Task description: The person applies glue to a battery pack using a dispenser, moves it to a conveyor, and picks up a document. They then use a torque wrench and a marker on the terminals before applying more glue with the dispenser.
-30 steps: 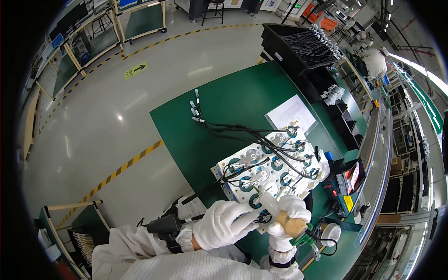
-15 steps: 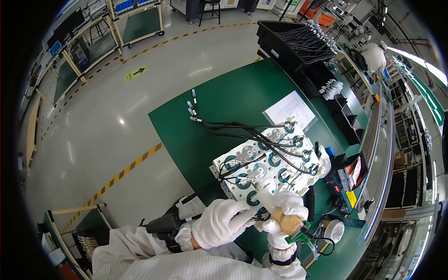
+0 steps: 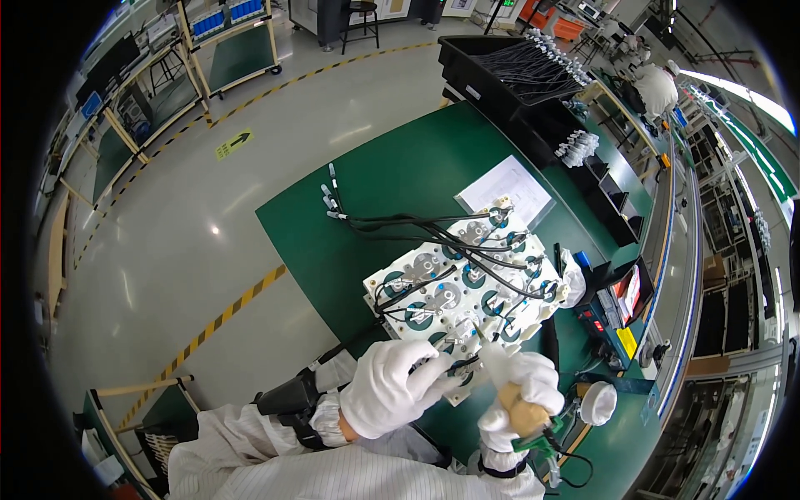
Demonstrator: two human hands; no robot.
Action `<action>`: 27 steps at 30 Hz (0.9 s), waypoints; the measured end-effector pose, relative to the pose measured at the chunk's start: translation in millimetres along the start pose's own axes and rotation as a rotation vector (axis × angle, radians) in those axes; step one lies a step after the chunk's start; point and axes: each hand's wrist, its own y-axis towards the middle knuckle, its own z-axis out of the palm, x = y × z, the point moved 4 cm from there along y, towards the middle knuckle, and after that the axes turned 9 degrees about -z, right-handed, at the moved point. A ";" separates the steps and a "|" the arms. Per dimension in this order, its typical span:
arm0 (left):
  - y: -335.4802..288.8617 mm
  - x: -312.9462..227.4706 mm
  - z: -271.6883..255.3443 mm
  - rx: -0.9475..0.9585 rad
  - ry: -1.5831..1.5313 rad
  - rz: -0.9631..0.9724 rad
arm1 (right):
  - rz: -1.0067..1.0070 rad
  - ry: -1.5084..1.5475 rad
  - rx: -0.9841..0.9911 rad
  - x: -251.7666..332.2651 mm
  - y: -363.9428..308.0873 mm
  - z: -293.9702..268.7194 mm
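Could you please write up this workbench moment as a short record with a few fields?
Setting: green workbench on a factory floor
Workpiece: white board with round fittings and black cables
Left hand: gloved, fingers at the board's near edge
Right hand: gloved, gripping a tan-handled tool
Nearby: paper sheet, black tray

green table (image 3: 400,179), white gloved hand (image 3: 387,387), black cables (image 3: 408,227)

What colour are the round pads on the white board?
Teal-green with grey centres, on the white board; head view.
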 end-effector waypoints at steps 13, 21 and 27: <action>-4.5 0.4 6.8 0.072 0.007 0.042 | 0.139 0.223 -0.066 8.6 -22.3 1.4; -5.6 1.6 11.3 0.105 0.019 0.031 | 0.146 0.147 -0.051 5.7 -25.9 0.6; -8.0 1.6 9.8 0.071 0.025 0.030 | 0.150 0.140 -0.051 6.3 -27.3 -0.8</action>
